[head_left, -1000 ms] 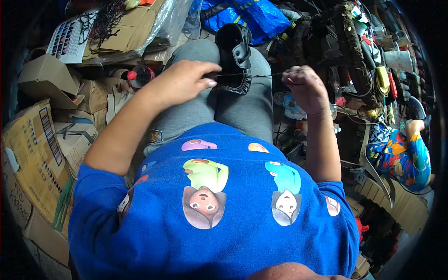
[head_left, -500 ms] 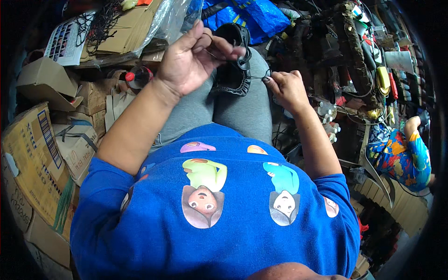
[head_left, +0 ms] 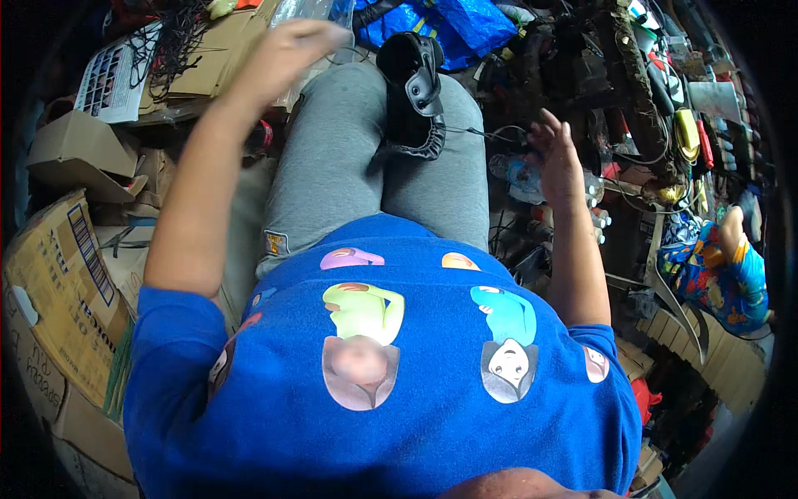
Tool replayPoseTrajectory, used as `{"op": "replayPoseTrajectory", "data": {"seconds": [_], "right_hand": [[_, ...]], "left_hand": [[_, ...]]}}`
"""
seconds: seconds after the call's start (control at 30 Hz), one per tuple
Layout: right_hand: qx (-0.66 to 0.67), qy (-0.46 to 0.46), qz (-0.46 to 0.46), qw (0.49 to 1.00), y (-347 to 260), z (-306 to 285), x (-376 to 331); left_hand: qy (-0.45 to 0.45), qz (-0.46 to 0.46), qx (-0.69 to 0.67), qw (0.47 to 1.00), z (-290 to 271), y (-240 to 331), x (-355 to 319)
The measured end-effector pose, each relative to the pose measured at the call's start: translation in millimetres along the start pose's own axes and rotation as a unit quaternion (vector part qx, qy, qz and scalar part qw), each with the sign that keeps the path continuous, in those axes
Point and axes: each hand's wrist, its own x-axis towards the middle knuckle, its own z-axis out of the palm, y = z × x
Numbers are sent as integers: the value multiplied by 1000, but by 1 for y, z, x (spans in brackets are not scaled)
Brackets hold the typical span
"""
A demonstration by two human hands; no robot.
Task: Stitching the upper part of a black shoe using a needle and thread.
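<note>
A black shoe upper (head_left: 413, 125) with a gathered, stitched edge stands between my knees on grey trousers. From its right side a dark thread (head_left: 482, 131) runs out to the fingers of my right hand (head_left: 561, 162). Those fingers are half curled around the thread's end, lifted right of my thigh. My left hand (head_left: 295, 51) is raised above and left of the shoe upper, over my left knee. Motion smears its fingers, so their grip is hidden; a faint line of thread shows near the fingertips.
Cardboard boxes (head_left: 62, 291) and brown sheets (head_left: 220, 62) crowd the left side. A blue plastic bag (head_left: 474, 33) lies beyond my knees. Clear bottles (head_left: 528, 179), a yellow-handled tool (head_left: 687, 133) and workbench clutter are on the right. Another person in colourful clothing (head_left: 715, 274) is farther right.
My hands have moved apart, away from the shoe upper. The left swung up and left, the right moved rightward with the thread. A flap on the shoe upper now shows uncovered.
</note>
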Motion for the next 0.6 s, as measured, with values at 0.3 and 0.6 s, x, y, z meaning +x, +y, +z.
{"op": "replayPoseTrajectory", "data": {"seconds": [0.3, 0.6], "right_hand": [[-512, -347, -269, 738, -57, 86, -23], [-449, -343, -223, 795, -42, 72, -37]], "left_hand": [[-292, 37, 76, 953, 82, 9, 32], [-278, 57, 26, 958, 90, -1, 27]]}}
